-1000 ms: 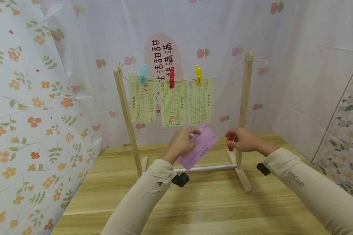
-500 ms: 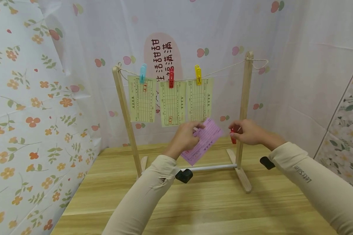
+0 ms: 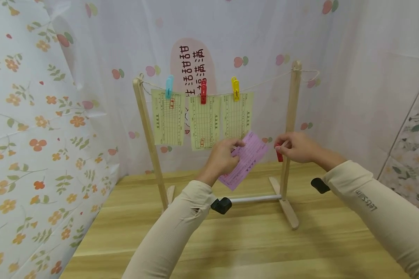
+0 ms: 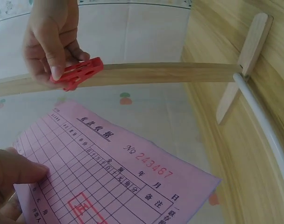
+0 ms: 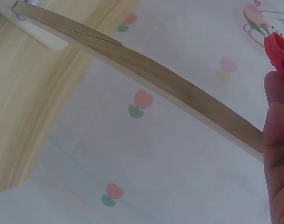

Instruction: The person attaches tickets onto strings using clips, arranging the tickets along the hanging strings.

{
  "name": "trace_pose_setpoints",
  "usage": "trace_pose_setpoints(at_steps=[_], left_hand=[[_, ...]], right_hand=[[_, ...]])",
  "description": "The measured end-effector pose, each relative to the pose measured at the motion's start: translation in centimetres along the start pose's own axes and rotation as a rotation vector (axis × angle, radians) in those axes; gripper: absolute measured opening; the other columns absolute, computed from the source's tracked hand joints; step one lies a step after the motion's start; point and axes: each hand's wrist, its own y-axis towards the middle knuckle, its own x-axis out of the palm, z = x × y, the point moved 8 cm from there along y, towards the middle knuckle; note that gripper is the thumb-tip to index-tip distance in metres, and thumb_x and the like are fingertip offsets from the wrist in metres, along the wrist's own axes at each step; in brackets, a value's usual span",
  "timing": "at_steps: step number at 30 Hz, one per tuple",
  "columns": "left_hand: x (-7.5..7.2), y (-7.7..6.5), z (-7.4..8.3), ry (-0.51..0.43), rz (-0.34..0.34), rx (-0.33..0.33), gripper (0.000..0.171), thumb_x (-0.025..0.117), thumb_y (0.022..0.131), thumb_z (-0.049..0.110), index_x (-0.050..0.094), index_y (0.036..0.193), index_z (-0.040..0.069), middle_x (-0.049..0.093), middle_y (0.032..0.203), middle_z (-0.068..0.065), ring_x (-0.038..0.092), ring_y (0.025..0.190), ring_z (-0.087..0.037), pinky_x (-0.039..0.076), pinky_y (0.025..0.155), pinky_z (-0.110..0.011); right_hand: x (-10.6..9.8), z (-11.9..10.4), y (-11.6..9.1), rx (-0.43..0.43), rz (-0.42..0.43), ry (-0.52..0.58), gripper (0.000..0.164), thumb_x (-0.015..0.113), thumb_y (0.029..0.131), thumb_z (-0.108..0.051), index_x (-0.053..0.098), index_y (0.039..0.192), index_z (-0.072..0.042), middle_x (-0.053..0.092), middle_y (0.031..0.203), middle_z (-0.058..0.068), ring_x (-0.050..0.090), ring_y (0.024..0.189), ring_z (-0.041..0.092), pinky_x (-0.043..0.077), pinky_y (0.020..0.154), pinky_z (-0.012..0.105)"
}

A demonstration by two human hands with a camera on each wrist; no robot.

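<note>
My left hand (image 3: 223, 158) pinches a pink receipt slip (image 3: 248, 161) by its edge, tilted, just below the hanging papers. In the left wrist view the slip (image 4: 104, 163) shows a printed grid, a red number and part of a red stamp. My right hand (image 3: 298, 147) holds a red clothespin (image 3: 279, 154) between thumb and fingers, in front of the right post. Seen from the left wrist, that clothespin (image 4: 79, 74) points toward the space above the slip. Only the clothespin's end (image 5: 280, 53) shows at the right edge of the right wrist view.
A string between two wooden posts (image 3: 290, 104) carries three yellow-green receipts (image 3: 169, 120), clipped by a blue clothespin (image 3: 169, 87), a red one (image 3: 203, 92) and a yellow one (image 3: 235, 89). A white rod (image 3: 255, 199) joins the post feet above the wooden table (image 3: 251, 244).
Both hands have risen and shifted slightly right. The pink slip now overlaps the bottom of the rightmost receipt in the head view, and the red clothespin is higher beside the right post.
</note>
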Motion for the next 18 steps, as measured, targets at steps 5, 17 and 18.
trace_pose_setpoints(at_steps=[5, 17, 18], left_hand=[[-0.1, 0.3, 0.2, -0.017, 0.022, -0.023, 0.041, 0.061, 0.075, -0.005, 0.062, 0.112, 0.013, 0.059, 0.113, -0.001, 0.058, 0.085, -0.012, 0.046, 0.062, -0.02], [-0.2, 0.9, 1.3, -0.065, 0.121, 0.037, 0.038, 0.061, 0.073, -0.006, 0.062, 0.107, 0.011, 0.063, 0.106, -0.006, 0.06, 0.081, -0.012, 0.046, 0.059, -0.014], [-0.2, 1.0, 1.4, -0.07, 0.129, 0.045, 0.038, 0.061, 0.073, -0.006, 0.062, 0.107, 0.01, 0.063, 0.106, -0.006, 0.06, 0.081, -0.012, 0.046, 0.058, -0.014]], right_hand=[[-1.0, -0.6, 0.3, -0.016, 0.005, -0.035, 0.012, 0.055, 0.089, -0.014, 0.064, 0.087, -0.007, 0.065, 0.077, 0.002, 0.062, 0.069, 0.017, 0.05, 0.056, 0.032], [-2.4, -1.5, 1.2, -0.033, 0.025, -0.079, 0.015, 0.052, 0.091, -0.015, 0.063, 0.094, -0.006, 0.063, 0.065, -0.004, 0.05, 0.051, 0.009, 0.04, 0.047, 0.027], [-2.6, -1.6, 1.3, -0.034, 0.029, -0.083, 0.015, 0.052, 0.091, -0.014, 0.063, 0.095, -0.006, 0.062, 0.062, -0.004, 0.047, 0.049, 0.009, 0.038, 0.046, 0.027]])
